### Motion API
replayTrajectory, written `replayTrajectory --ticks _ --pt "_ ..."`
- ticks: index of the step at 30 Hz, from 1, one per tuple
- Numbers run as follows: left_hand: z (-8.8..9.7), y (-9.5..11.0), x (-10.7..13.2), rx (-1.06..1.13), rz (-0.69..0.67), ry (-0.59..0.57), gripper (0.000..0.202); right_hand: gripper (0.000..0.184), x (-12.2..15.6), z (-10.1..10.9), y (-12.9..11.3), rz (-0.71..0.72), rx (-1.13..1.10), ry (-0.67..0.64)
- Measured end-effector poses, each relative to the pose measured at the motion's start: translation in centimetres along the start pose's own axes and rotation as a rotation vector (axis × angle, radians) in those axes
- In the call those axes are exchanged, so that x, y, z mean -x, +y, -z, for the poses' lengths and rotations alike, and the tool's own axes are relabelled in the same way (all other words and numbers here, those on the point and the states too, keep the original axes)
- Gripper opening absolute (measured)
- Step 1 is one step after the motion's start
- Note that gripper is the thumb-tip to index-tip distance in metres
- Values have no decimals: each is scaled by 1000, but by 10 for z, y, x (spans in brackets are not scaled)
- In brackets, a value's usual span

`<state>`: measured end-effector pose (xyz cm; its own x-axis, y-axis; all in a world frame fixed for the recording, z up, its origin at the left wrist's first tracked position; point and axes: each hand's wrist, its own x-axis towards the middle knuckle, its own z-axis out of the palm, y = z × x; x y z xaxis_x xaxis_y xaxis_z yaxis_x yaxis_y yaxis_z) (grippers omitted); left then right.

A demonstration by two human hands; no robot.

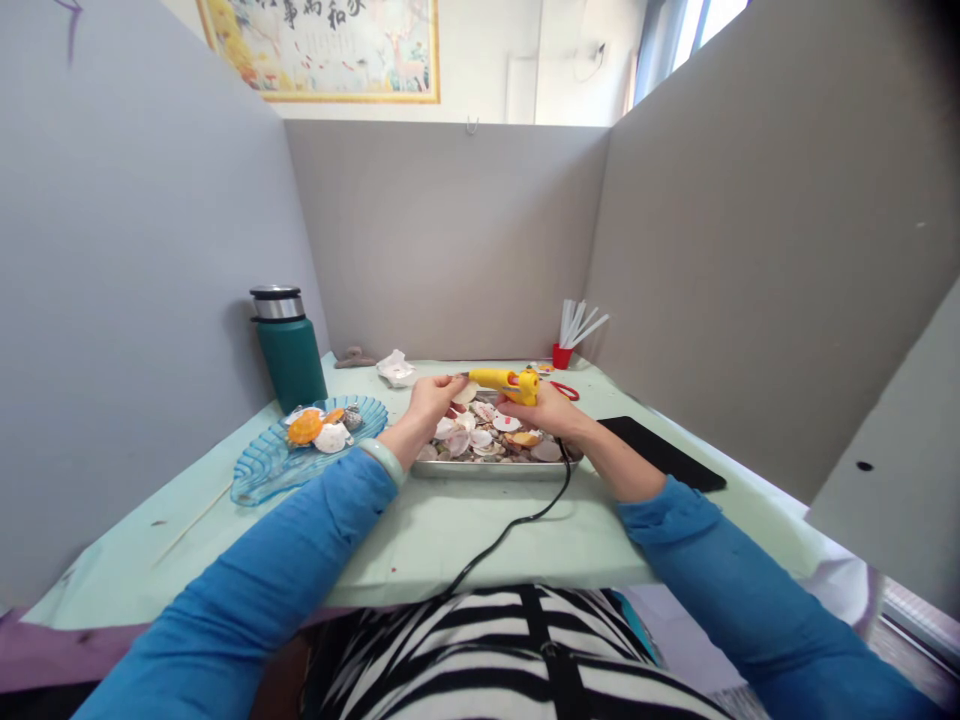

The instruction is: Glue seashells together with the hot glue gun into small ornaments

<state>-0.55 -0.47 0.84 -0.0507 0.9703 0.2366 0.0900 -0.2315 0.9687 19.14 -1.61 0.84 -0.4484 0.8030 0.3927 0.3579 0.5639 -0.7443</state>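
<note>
A tall teal bottle [291,360] with a silver-and-black top stands upright on the pale-green-covered table [397,540], beside the smooth grey left partition [150,260]. Near the grey rear panel [450,240] lie a crumpled white wad [395,368] and a small brownish-grey lump [355,357]. A flat black mat [664,455] lies at right. Above hangs a gold-bordered picture [322,50] with black lettering; a bright window [694,30] shows upper right.

- Glue gun [491,379]: smooth, glossy plastic.
- Tray [491,469]: metal, dull sheen.
- Dish [264,480]: translucent, glossy, ribbed.
- Bottle [291,362]: matt body, shiny metal collar.
- Sleeves [277,570]: matt cloth.
</note>
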Motion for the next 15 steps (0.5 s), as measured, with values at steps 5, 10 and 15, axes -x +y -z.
replayTrajectory --ticks 5,10,15 --pt "1 0 -1 10 6 13 27 25 0 0 -1 -1 -29 10" --pt "2 -2 -2 12 -1 14 28 27 0 0 0 -19 -23 12" --pt "1 -2 -1 1 -12 -3 28 26 1 0 -3 5 -3 23"
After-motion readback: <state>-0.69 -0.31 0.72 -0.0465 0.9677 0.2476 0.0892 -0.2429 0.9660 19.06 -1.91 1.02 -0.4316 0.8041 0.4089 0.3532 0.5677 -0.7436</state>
